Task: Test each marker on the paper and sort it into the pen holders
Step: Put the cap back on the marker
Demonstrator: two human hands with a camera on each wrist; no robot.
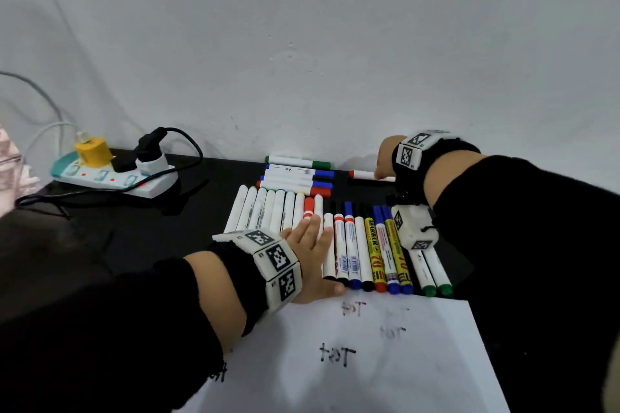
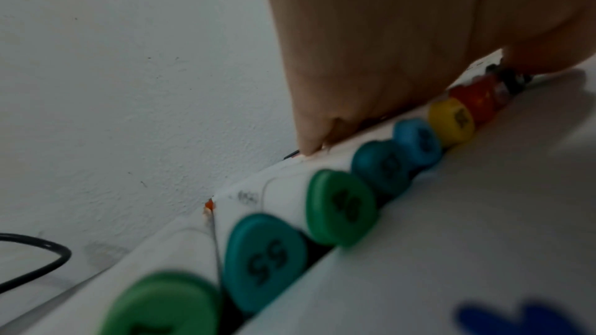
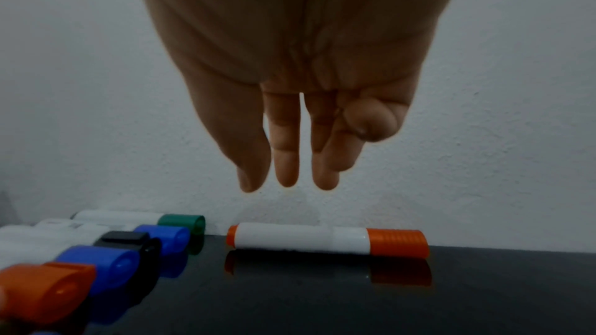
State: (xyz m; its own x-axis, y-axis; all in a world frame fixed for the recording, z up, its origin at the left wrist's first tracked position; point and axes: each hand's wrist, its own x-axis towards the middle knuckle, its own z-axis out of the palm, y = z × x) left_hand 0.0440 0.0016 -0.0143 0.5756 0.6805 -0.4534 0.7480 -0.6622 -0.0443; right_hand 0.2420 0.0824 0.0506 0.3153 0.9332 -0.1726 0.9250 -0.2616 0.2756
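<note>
Many markers lie on a black table (image 1: pixel 161 231): a long row (image 1: pixel 355 245) with caps toward the paper (image 1: pixel 369 362), and a short stack (image 1: pixel 295 174) at the wall. My left hand (image 1: pixel 312 245) lies flat with straight fingers on the row; the left wrist view shows its fingers (image 2: pixel 371 73) resting on white barrels above coloured caps (image 2: pixel 341 208). My right hand (image 1: pixel 384 166) hovers at the wall over a lone white marker with orange-red cap (image 3: pixel 325 238) (image 1: pixel 364 174). Its fingers (image 3: pixel 287 162) hang straight, holding nothing. The paper carries scribbled test marks.
A white power strip (image 1: pixel 110 178) with a yellow plug (image 1: pixel 92 151) and black cables sits at the back left. The wall (image 1: pixel 302 43) stands right behind the markers. No pen holder shows in any view.
</note>
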